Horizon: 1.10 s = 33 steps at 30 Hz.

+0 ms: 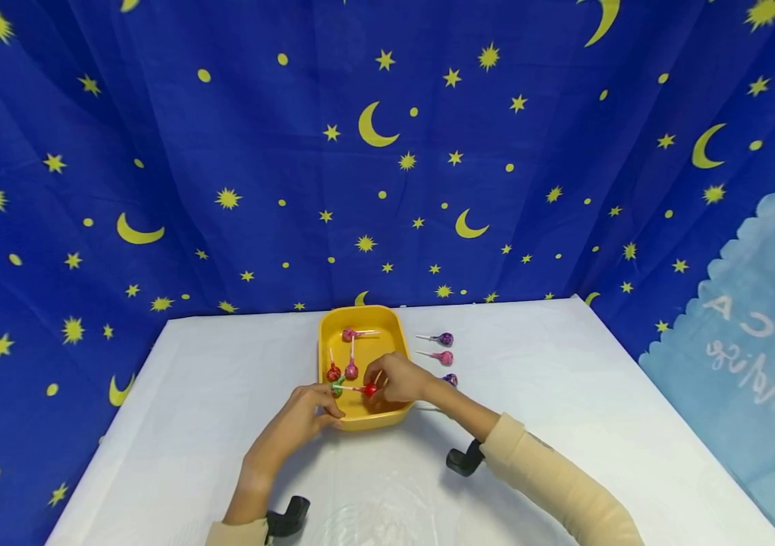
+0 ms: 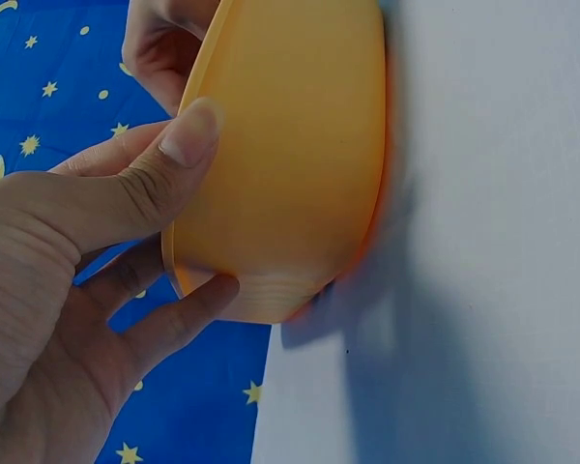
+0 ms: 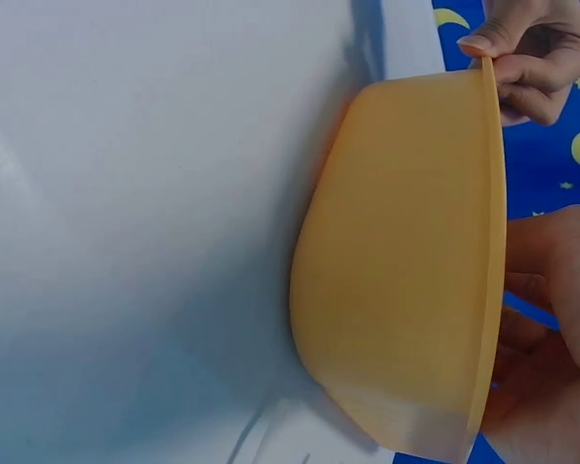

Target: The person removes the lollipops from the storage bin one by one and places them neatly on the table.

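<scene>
A yellow plastic tub (image 1: 397, 322) stands on the white table. My left hand (image 1: 309, 409) grips its near left corner; in the left wrist view the thumb (image 2: 188, 135) lies against the outer wall. My right hand (image 1: 397, 378) reaches inside, its fingertips on a red lollipop (image 1: 369, 390) whose white stick points left. Also inside are another red lollipop (image 1: 334, 373), a pink one (image 1: 351, 371), a second pink one (image 1: 349, 334) at the back, and a green one (image 1: 337, 391) by my left fingers. The tub's wall hides the right fingertips in the right wrist view.
Right of the tub lie a purple lollipop (image 1: 446, 340), a pink lollipop (image 1: 447, 358) and another purple one (image 1: 452, 379), the last partly behind my right forearm. A white stick (image 1: 428, 409) shows below them. A blue star-and-moon cloth (image 1: 258, 152) hangs behind the table.
</scene>
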Motion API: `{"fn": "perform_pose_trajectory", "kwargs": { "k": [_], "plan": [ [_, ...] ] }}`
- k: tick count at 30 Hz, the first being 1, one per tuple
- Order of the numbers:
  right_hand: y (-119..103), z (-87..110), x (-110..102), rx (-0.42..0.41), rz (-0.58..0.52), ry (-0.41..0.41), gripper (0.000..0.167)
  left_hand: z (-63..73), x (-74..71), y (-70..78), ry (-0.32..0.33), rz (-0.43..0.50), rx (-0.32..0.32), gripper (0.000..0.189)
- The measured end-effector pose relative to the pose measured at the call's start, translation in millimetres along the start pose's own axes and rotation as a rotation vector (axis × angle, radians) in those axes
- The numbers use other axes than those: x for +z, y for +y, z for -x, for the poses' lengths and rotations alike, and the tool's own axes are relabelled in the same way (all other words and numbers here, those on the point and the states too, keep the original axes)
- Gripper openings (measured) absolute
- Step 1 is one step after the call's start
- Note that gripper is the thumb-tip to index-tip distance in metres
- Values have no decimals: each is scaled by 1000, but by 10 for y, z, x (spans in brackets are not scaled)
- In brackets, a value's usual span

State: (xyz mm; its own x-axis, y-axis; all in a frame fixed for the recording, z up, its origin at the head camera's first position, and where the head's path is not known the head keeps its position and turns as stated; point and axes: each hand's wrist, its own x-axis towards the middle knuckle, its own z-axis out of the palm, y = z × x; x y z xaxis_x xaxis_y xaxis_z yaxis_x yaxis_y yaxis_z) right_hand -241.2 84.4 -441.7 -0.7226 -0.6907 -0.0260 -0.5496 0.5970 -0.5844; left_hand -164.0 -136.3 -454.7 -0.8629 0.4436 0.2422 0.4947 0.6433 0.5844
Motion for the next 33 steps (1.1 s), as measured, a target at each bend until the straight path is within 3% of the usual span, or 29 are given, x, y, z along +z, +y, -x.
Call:
{"fn": "perform_pose_trajectory", "kwargs": {
  "k": [8, 15, 25, 33],
  "plan": [
    [7, 71, -55, 16, -37, 60, 21, -4, -2, -18, 22, 25, 58, 4],
    [35, 177, -92, 67, -95, 98, 22, -9, -2, -13, 21, 19, 40, 4],
    [91, 407, -113, 23, -157, 178, 25, 18, 3, -29, 16, 42, 50, 4],
    [158, 606, -208, -27, -211, 239, 23, 20, 3, -21, 31, -2, 27, 5]
  ]
}}
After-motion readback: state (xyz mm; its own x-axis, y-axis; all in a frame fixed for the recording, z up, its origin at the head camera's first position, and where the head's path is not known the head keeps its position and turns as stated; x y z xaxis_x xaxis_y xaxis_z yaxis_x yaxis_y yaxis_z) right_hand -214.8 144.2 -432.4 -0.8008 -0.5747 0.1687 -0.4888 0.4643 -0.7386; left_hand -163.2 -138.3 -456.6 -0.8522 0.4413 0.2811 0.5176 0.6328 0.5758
